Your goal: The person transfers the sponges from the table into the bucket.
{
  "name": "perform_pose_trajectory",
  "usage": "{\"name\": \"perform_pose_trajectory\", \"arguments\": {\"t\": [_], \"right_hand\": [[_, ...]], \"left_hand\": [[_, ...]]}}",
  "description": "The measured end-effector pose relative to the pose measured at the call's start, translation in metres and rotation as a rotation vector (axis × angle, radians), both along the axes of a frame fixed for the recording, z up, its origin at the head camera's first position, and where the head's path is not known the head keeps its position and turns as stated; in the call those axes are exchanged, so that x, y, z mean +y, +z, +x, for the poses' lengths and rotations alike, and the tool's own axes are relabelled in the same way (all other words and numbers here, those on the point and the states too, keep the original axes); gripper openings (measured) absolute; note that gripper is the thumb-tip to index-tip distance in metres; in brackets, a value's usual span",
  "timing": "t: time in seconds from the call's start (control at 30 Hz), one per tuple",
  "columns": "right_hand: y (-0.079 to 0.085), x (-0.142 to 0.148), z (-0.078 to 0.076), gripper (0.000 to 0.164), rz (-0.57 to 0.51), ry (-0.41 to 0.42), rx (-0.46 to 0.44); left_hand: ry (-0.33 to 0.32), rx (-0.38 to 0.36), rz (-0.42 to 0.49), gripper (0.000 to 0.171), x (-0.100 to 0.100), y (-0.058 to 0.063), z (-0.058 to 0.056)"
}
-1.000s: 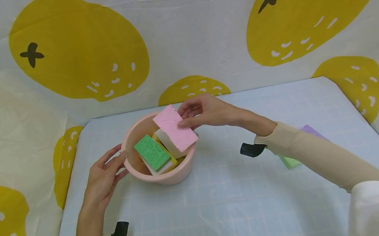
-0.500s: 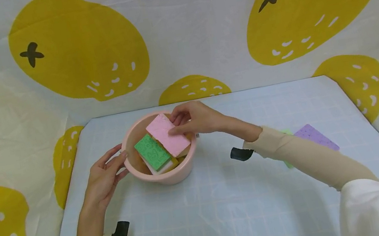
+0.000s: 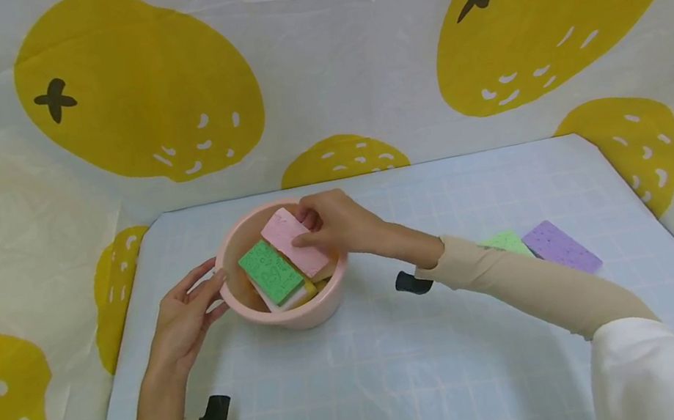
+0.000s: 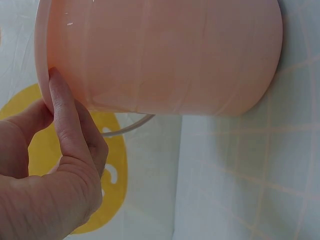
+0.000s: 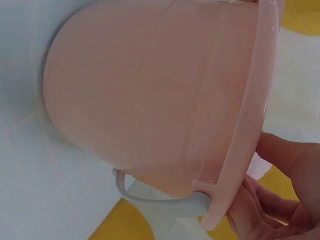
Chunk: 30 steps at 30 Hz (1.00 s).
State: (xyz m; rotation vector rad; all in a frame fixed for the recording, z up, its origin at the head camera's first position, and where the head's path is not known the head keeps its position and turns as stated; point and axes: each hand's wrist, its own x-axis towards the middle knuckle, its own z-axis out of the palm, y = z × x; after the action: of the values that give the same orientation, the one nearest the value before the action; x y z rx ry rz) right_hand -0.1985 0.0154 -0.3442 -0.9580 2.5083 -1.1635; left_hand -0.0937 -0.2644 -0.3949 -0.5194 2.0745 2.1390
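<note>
A pale pink bucket [image 3: 317,315] stands upright at the back of the table. My left hand [image 3: 184,321] pinches its rim at the left; the left wrist view shows that hand's thumb and fingers [image 4: 65,115] at the rim. Over the bucket's right side, my right hand [image 3: 346,223] holds a pink sponge [image 3: 282,231] by its right edge, low in the opening. Beside it in the bucket lies a green-topped sponge [image 3: 270,273], with white and yellow pieces partly hidden beneath. In the right wrist view the bucket wall covers most of the sponge.
A purple sponge [image 3: 560,248] and a light green sponge [image 3: 508,242] lie on the table at the right, the green one partly behind my right sleeve. The bucket's grey handle [image 5: 165,204] hangs at its side. A fruit-print cloth [image 3: 345,60] rises behind the table.
My right hand has moved left and down, lowering the pink sponge from above the right rim into the bucket beside the green one. The left hand has stayed at the rim.
</note>
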Motion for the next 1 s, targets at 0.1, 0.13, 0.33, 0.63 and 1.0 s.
{"name": "perform_pose_trajectory", "arguments": {"t": [0.1,0.13,0.33,0.63,1.0], "right_hand": [[-0.002,-0.003,0.003,0.029,0.023,-0.005,0.04],[-0.003,-0.004,0.004,0.029,0.03,-0.003,0.056],[-0.008,-0.01,0.007,0.029,0.068,0.024,0.166],[-0.009,-0.011,0.009,0.023,0.109,0.046,0.186],[0.0,0.006,0.009,0.023,0.038,0.058,0.087]], "left_hand": [[0.0,-0.007,-0.002,0.081,0.0,0.0,0.0],[-0.001,-0.009,-0.002,0.081,0.0,0.0,0.0],[0.006,-0.02,-0.003,0.083,0.0,0.001,0.001],[0.014,-0.022,0.003,0.083,0.001,0.002,0.0],[0.006,-0.007,0.014,0.081,0.001,0.001,0.001]]}}
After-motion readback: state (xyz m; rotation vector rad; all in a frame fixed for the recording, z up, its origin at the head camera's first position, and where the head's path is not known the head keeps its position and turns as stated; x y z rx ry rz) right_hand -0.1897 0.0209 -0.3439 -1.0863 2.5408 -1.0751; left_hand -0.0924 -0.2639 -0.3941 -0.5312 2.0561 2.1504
